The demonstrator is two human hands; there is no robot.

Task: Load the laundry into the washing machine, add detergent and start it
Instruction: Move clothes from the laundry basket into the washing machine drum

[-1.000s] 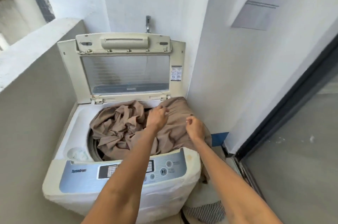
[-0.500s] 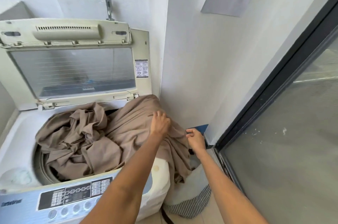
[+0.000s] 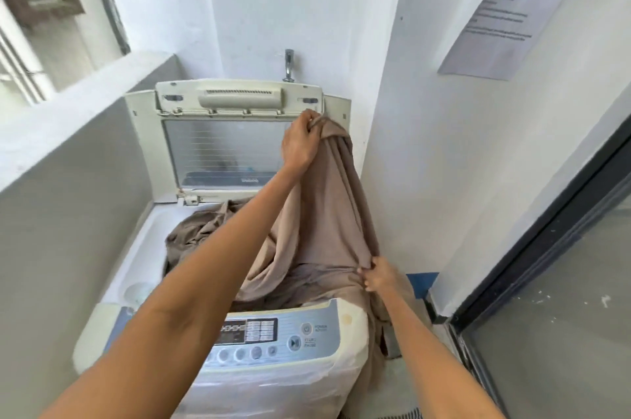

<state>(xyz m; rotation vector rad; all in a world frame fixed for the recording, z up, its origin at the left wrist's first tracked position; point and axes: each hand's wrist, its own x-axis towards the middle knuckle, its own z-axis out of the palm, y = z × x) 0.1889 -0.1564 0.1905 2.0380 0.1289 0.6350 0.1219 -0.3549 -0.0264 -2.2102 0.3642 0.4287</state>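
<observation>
in a white-walled corner, beside a dark-framed glass door (image 3: pixel 560 282), my left hand (image 3: pixel 300 141) is gripping the brown sheet (image 3: pixel 324 213) high while my right hand (image 3: pixel 379 276) is pinching it over the open washing machine (image 3: pixel 280 343).

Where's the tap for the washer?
In the head view, the tap sticks out of the white back wall, at centre top, just above the washer's raised lid and up-left of the left hand.

Tub mouth (image 3: pixel 177 259) choked with brown sheet (image 3: pixel 327 213).
</observation>
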